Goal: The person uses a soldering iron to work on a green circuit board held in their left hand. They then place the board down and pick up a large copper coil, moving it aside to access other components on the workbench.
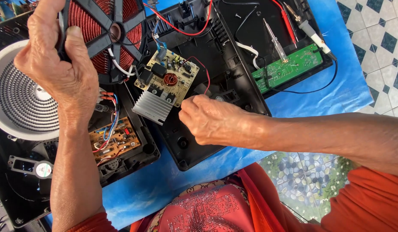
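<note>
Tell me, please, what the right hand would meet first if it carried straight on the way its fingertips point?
The right hand points left, toward the finned aluminium heat sink on the cream circuit board. It would probably meet the heat sink's near edge first, though the thin red wire by its fingertips may come sooner; depth is unclear.

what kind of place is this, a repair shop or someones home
Probably an informal repair spot, perhaps at a home: opened black appliance casings lie on a blue sheet over a patterned tile floor, with bare circuit boards and a screwdriver about.
</note>
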